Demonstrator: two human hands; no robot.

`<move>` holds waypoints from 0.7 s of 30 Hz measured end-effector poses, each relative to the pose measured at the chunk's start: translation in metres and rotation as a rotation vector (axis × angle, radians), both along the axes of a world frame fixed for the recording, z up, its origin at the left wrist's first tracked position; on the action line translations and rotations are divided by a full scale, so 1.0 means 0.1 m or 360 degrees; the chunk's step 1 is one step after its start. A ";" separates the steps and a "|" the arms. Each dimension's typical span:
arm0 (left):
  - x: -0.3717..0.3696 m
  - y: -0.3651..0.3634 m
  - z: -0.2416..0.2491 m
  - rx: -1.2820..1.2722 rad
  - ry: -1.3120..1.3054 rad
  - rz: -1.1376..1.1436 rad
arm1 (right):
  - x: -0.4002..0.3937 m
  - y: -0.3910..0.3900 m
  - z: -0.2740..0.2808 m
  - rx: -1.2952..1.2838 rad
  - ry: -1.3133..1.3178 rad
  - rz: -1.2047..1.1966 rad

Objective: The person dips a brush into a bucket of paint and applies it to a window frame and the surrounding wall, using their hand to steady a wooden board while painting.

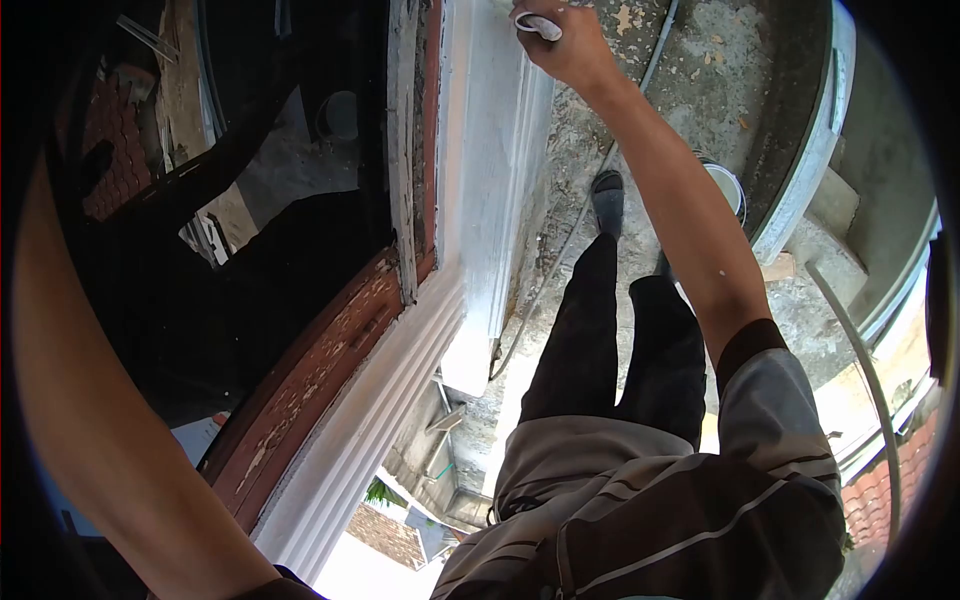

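Note:
At the top of the head view, my right hand (575, 45) is closed around a tool with a white, rounded handle end (540, 26). The tool's working end is hidden, so I cannot tell its kind. That hand is right beside a white-painted window surround (490, 130), near its upper part in this view. My left forearm (110, 440) runs along the left edge, in front of the dark window glass (300, 240). My left hand lies outside the view.
Peeling red-brown window frame (310, 375) borders the glass. A pail (722, 184) stands on the stained concrete floor (715, 70) by my feet. A thin grey pipe (660, 45) runs along the floor. A curved, pale ledge (815, 150) rises on the right.

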State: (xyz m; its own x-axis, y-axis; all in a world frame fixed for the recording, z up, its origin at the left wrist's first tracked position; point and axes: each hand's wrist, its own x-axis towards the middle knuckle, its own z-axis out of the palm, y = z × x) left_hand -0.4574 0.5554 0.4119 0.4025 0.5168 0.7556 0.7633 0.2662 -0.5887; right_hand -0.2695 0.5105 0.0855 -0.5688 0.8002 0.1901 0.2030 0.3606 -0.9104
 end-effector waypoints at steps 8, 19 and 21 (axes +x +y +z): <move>-0.03 -0.01 0.01 0.0044 -0.0056 0.0035 | 0.30 -1.89 0.03 0.0828 -0.0761 0.0854; 0.02 -0.05 0.00 0.0051 -0.0039 0.0068 | 0.39 -0.76 -0.15 -0.0565 -0.0040 0.1067; 0.02 -0.06 0.01 0.0055 -0.0033 0.0068 | 0.26 0.09 -0.13 0.0106 0.0062 0.0742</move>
State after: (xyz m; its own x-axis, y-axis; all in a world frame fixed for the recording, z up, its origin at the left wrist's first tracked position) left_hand -0.4551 0.5491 0.4125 0.3645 0.5068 0.7812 0.7629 0.3185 -0.5626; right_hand -0.2438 0.5195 0.0726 -0.8559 0.4466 0.2607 -0.0282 0.4630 -0.8859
